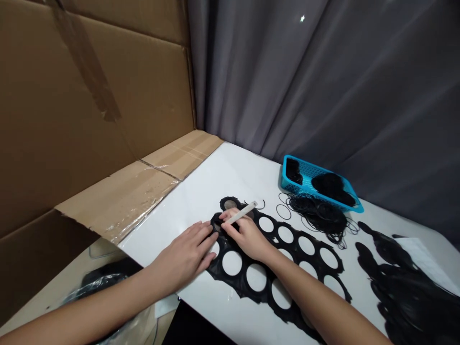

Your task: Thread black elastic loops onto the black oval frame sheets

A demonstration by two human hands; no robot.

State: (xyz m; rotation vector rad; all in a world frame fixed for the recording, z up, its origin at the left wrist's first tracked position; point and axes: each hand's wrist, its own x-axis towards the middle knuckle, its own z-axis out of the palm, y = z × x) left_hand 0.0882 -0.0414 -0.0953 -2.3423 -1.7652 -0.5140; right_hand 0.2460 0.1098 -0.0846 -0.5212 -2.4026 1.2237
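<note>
Left hand [183,256], fingers together, pinned the rubber sheet [244,269] flat while right hand [247,237] pinched a white stick [243,212] at its far edge, best kept steady.

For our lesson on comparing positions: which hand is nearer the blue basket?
Right. The right hand, holding a white stick, is on the holed black sheet, down-left of the basket; the left hand lies flat on the sheet's edge, farther away.

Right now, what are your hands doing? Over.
Left hand flat on black holed sheet. Right hand gripping white stick over it. Loose rings nearby, not blocking.
</note>
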